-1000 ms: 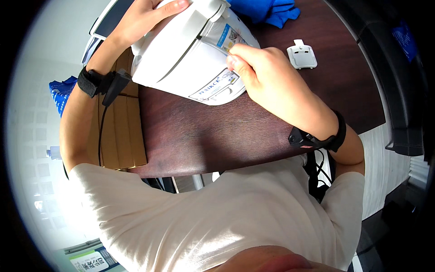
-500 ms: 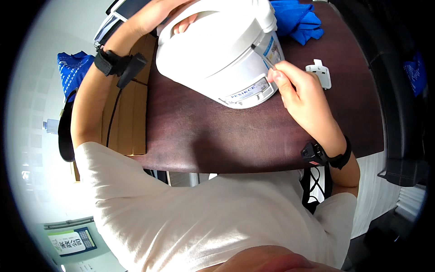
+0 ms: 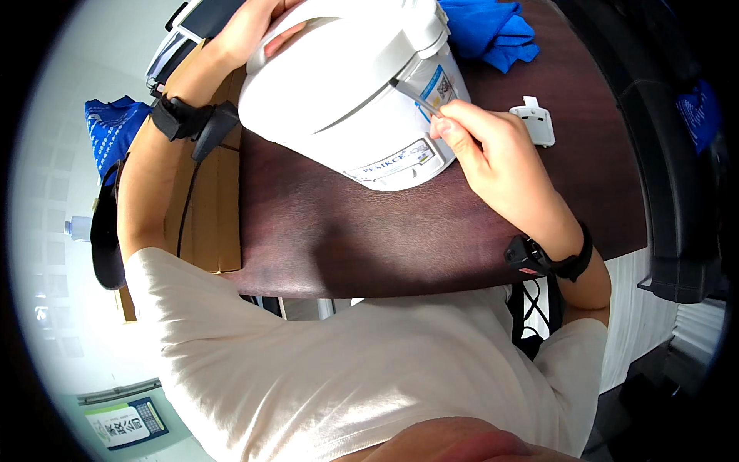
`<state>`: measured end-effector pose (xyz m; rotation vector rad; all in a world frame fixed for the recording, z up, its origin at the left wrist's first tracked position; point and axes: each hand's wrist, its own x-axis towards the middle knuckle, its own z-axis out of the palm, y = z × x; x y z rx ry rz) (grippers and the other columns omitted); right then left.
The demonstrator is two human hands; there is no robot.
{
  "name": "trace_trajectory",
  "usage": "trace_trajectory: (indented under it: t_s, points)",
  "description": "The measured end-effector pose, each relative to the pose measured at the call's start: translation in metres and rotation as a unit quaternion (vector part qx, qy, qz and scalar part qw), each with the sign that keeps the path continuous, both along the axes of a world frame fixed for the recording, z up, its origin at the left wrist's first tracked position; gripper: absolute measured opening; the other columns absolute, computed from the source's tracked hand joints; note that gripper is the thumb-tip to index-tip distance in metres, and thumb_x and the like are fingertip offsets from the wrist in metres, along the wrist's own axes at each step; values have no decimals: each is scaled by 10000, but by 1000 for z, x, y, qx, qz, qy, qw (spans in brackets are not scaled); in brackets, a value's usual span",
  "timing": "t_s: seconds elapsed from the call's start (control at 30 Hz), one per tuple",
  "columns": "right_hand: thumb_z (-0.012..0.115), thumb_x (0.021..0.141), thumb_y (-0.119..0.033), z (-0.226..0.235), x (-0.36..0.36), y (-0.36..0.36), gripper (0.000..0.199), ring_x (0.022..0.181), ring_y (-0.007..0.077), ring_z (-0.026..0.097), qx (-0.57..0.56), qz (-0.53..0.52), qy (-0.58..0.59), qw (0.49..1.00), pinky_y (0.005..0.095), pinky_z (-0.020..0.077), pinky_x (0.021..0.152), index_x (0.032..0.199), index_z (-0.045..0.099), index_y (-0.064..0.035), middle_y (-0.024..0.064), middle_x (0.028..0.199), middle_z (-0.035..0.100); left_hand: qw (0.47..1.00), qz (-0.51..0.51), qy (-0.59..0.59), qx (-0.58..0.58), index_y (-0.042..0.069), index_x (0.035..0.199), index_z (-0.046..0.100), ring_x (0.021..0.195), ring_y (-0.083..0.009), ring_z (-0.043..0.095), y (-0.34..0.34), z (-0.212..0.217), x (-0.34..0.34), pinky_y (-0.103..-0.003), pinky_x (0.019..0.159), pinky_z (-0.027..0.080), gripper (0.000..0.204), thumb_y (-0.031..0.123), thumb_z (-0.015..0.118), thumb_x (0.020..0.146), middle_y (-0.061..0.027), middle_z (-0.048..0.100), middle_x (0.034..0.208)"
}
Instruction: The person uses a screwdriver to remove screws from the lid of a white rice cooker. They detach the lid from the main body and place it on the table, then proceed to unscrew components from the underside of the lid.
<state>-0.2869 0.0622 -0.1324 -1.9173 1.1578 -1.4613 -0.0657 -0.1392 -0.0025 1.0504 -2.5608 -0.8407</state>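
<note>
the left hand [image 3: 268, 31] is at the upper left of a white bucket [image 3: 362, 96], laid against the lid [image 3: 331, 65] by the white handle [image 3: 331, 9]. the handle and the top edge of the view cover part of that hand, so whether it is gripping or just resting cannot be told. the right hand [image 3: 493, 146] is closed, pinching a thin grey rod [image 3: 416, 100] between thumb and forefinger. the rod's dark end points up and left to the edge of the lid; whether it touches there cannot be told.

the bucket is on the brown table [image 3: 369, 246], toward the far side, with a printed label [image 3: 392, 163] low on the wall facing the person. a blue cloth [image 3: 493, 38] lies just beside it at the upper right. a small white plastic cover [image 3: 535, 127] with a tab lies on the table beyond the right hand. a cardboard box [image 3: 212, 223] stands along the table's left side, near the left forearm. each wrist wears a black strap with a small black device. a black chair [image 3: 681, 223] is at the right.
</note>
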Motion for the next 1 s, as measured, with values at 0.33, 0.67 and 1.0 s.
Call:
trace_trajectory:
  t_s: [0.33, 0.67, 1.0]
  points:
    - [551, 923, -130, -12, 1, -6, 130, 539, 340, 593, -38, -31, -31, 998, 367, 430, 462, 880, 560, -7, 198, 633, 578, 992, -119, -22, -38, 114, 554, 476, 349, -55, 323, 0, 8, 3, -193, 402, 274, 698, 655, 253, 933, 44, 368, 395]
    - [544, 922, -133, -3, 15, -9, 132, 533, 333, 599, -76, -28, 12, 997, 410, 449, 453, 846, 519, -27, 174, 579, 565, 986, -6, -93, -136, -74, 971, 628, 485, -89, 525, 32, -2, 7, -173, 452, 393, 879, 769, 534, 742, -62, 565, 623]
    - [534, 923, -149, 12, 22, -20, 211, 489, 334, 578, -97, -58, 43, 993, 398, 448, 434, 772, 521, -4, 173, 530, 540, 996, 47, -50, -56, -59, 886, 655, 442, -45, 467, 32, -8, 24, -168, 415, 340, 750, 674, 500, 843, -14, 506, 529]
